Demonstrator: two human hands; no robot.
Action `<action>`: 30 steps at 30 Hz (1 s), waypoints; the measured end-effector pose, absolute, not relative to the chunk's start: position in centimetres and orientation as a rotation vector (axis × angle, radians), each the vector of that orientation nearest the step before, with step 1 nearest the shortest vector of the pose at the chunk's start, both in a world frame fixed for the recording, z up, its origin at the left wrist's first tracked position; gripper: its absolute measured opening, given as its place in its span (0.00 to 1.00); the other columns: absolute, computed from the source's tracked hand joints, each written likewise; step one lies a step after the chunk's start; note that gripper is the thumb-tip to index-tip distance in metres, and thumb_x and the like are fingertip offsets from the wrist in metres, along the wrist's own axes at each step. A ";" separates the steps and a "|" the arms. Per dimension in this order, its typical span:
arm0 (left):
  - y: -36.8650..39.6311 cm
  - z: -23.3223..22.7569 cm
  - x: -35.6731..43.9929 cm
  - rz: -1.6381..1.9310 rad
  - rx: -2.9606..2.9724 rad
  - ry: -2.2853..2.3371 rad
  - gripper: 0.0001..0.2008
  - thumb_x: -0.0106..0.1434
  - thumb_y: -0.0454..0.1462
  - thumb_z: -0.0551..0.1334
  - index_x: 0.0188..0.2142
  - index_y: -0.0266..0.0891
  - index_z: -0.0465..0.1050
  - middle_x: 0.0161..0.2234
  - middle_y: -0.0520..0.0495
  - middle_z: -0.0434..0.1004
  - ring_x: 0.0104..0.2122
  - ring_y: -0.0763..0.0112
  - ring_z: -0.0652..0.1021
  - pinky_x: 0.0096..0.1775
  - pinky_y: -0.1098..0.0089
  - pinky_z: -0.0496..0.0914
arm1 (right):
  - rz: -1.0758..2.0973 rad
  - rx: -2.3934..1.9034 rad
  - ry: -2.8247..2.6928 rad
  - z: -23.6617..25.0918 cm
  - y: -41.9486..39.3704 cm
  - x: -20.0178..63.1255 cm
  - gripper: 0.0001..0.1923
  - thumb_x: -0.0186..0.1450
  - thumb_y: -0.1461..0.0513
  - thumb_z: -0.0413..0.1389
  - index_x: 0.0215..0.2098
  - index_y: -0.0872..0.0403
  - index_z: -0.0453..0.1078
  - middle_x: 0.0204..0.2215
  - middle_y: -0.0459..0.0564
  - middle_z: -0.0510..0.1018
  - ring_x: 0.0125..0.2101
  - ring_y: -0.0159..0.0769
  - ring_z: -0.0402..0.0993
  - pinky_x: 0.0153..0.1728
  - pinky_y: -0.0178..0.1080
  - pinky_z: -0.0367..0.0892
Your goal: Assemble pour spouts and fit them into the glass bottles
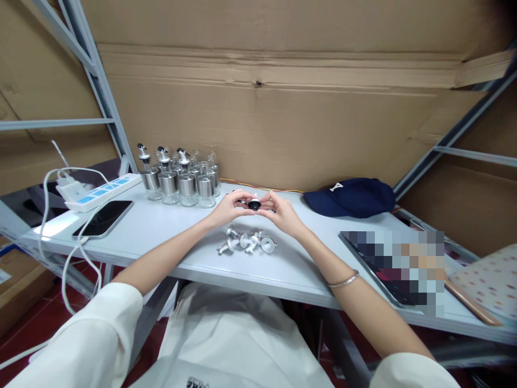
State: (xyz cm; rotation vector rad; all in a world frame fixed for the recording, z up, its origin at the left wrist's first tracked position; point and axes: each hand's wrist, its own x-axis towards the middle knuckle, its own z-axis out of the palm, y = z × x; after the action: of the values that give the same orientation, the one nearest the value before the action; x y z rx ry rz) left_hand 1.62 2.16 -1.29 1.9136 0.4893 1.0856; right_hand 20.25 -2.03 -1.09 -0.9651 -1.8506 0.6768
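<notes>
Holding the stopper (254,205) at fingertip level, I record the left hand (231,208) and the right hand (283,213) meeting above the middle of the worktop (293,269). Both hands are closed in a pinch: the left grips the piece from its left side, the right from its right side. The stopper has a black lower part and a pale top; its finer detail is too small for me to read.

Between the forearms, toward the near edge, I note a loose cluster of silver pourer parts (243,241), lying at mixed angles and partly touching. Near the far edge, left of centre, glass bottles (187,185) with metal sleeves stand upright in a close group; three carry silver-and-black pourer tops (163,156).

By the left edge I log a white power strip (103,193) with a plugged-in adapter (71,189), and just in front of it a phone (104,219), face up. At the far right corner rests a navy cap (351,198). Toward the near right corner lies a flat, dark-edged item (390,269), its face pixelated. A metal bangle (344,281) circles the right forearm.
</notes>
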 end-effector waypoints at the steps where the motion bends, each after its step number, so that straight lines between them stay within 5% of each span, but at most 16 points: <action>1: 2.3 -1.4 1.6 1.093 1.925 0.489 0.19 0.46 0.36 0.70 0.39 0.36 0.74 0.39 0.46 0.69 0.39 0.69 0.73 0.44 0.64 0.70 | 0.655 -0.977 -1.877 -1.0 -2.1 20.2 0.15 0.56 0.55 0.59 0.34 0.52 0.59 0.37 0.53 0.79 0.37 0.40 0.77 0.41 0.45 0.71; 9: 2.3 -1.3 1.5 1.101 1.954 0.485 0.18 0.48 0.34 0.68 0.41 0.39 0.75 0.41 0.46 0.69 0.42 0.69 0.73 0.44 0.65 0.70 | 0.420 -1.008 -1.891 -0.3 -2.5 20.0 0.16 0.52 0.54 0.62 0.34 0.53 0.65 0.34 0.51 0.77 0.32 0.37 0.75 0.34 0.41 0.71; 20: 2.2 -1.6 1.9 1.089 1.853 0.492 0.18 0.48 0.34 0.68 0.40 0.36 0.74 0.43 0.44 0.70 0.43 0.67 0.74 0.47 0.62 0.70 | 0.369 -1.058 -1.909 0.5 -2.4 20.9 0.08 0.58 0.58 0.57 0.34 0.53 0.71 0.33 0.49 0.81 0.34 0.38 0.77 0.39 0.40 0.70; 30: 2.7 -1.9 1.6 1.088 1.918 0.559 0.14 0.51 0.30 0.64 0.39 0.38 0.74 0.44 0.45 0.65 0.41 0.72 0.73 0.45 0.67 0.70 | 0.017 -1.823 -2.058 -1.6 1.2 27.1 0.12 0.58 0.69 0.52 0.33 0.55 0.77 0.34 0.53 0.81 0.36 0.38 0.77 0.40 0.35 0.67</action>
State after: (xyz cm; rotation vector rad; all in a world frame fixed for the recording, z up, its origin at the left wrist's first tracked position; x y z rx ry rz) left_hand 1.58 2.72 -1.92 1.9185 0.5590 1.0881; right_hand 27.10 1.25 -1.62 -1.8233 -2.0579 0.0174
